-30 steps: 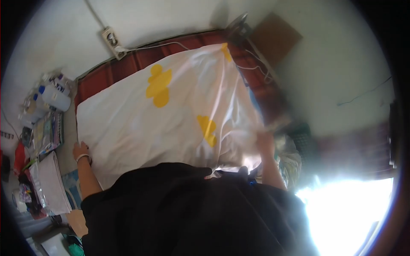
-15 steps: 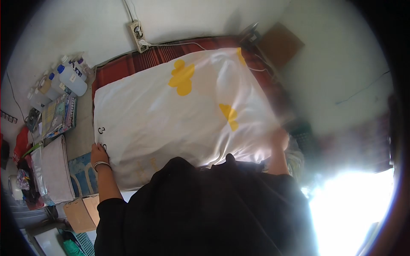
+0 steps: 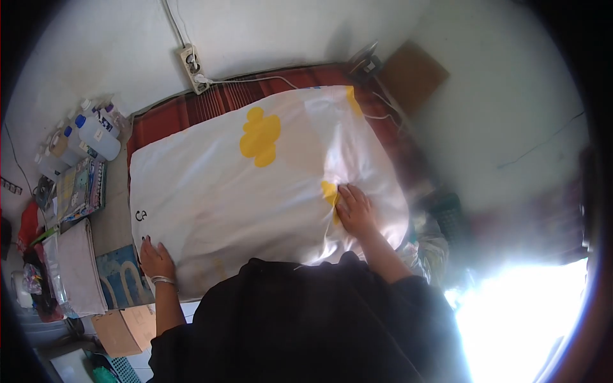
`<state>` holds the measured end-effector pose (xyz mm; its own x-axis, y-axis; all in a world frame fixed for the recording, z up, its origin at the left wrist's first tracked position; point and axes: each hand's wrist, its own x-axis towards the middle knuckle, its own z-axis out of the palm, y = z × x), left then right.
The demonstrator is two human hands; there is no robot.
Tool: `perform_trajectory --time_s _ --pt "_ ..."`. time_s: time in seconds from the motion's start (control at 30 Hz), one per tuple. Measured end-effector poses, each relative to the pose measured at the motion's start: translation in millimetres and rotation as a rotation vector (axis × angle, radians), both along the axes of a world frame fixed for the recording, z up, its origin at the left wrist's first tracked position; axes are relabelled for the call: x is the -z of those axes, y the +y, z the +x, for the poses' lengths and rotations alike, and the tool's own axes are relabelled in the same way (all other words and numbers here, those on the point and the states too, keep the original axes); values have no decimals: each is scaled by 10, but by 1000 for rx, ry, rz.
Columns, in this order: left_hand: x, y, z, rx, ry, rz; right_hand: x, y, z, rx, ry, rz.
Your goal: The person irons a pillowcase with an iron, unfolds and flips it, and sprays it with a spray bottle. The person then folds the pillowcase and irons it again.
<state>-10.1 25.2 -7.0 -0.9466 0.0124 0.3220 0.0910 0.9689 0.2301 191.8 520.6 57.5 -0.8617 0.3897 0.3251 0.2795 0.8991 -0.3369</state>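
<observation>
A white cloth (image 3: 204, 185) with yellow cloud-like or flower-like prints lies spread across the table, and a few dark characters show at its left edge. On its left front corner rests my left hand (image 3: 157, 260), fingers stretched out, a pale band round the wrist. My right hand (image 3: 357, 214) lies flat on the right part of the cloth, beside a yellow print, with fingers extended. Creases run through the fabric around and in front of that hand. Neither hand grips anything. My dark clothing hides part of the cloth's front edge.
An iron (image 3: 365, 62) stands at the far right corner on a red striped cover (image 3: 163, 124). A power strip (image 3: 193, 67) hangs on the wall with a cord plugged in. Bottles (image 3: 99, 137), books (image 3: 83, 188) and a folded pale cloth (image 3: 81, 268) occupy the left side.
My right hand has moved left from the cloth's right front end to its inner right part. My left hand has gone from holding the edge to lying on it. The view has shifted slightly.
</observation>
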Motion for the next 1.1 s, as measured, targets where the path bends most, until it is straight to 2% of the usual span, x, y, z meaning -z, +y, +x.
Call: perform_trajectory --time_s 0.07,0.1,0.2,0.27,0.33,0.37,0.43,0.47,0.53,0.6,0.67,0.7,0.77,0.87,0.9,0.93,0.97,1.03,1.1 --pt "-112 139 83 -59 -14 -41 -51 76 -80 58 -69 40" --pt "-157 185 94 -116 -26 -76 -77 190 -130 36 -61 -48" --pt "-29 92 59 -115 -19 -75 -77 541 -326 57 -62 -79" --pt "-55 97 56 -120 -26 -85 -127 584 -624 48 -8 -37" --pt "-66 110 62 -131 -29 -89 0 597 -950 -163 223 -22" --pt "-58 107 71 -121 -36 -61 75 605 -1035 -175 233 -25" --pt "-53 85 51 -126 -19 -35 180 626 -1254 -197 -42 245" --pt "-38 62 43 -101 -15 -17 170 693 -1366 -211 -21 246" --pt "-3 -5 3 -91 -1 -4 148 994 -1489 49 -105 164" --pt "11 -129 -127 -62 -54 39 823 1790 -1759 111 95 30" --pt "-6 -248 -394 -81 -100 58 370 1982 -1876 365 -426 -131" --pt "-13 -278 -538 -94 -153 83 205 1990 -1922 360 -422 -132" --pt "-75 -209 -920 -110 -148 45 17 2020 -2090 188 -97 56" --pt "-120 -92 -1569 -93 -163 69 115 2241 -2558 186 15 39" --pt "-50 -50 -1814 -98 -181 60 93 2306 -2730 324 -99 -94" --pt "-2 -8 -2048 -105 -199 52 237 2474 -2876 312 -97 -88" --pt "-40 83 -2241 -118 -195 59 119 2414 -2974 374 -160 -119" --pt "-60 358 -2575 -263 -360 50 -207 2099 -3027 589 -302 -135" --pt "-380 808 -2630 -380 -314 68 -366 1941 -3102 706 -356 -149"
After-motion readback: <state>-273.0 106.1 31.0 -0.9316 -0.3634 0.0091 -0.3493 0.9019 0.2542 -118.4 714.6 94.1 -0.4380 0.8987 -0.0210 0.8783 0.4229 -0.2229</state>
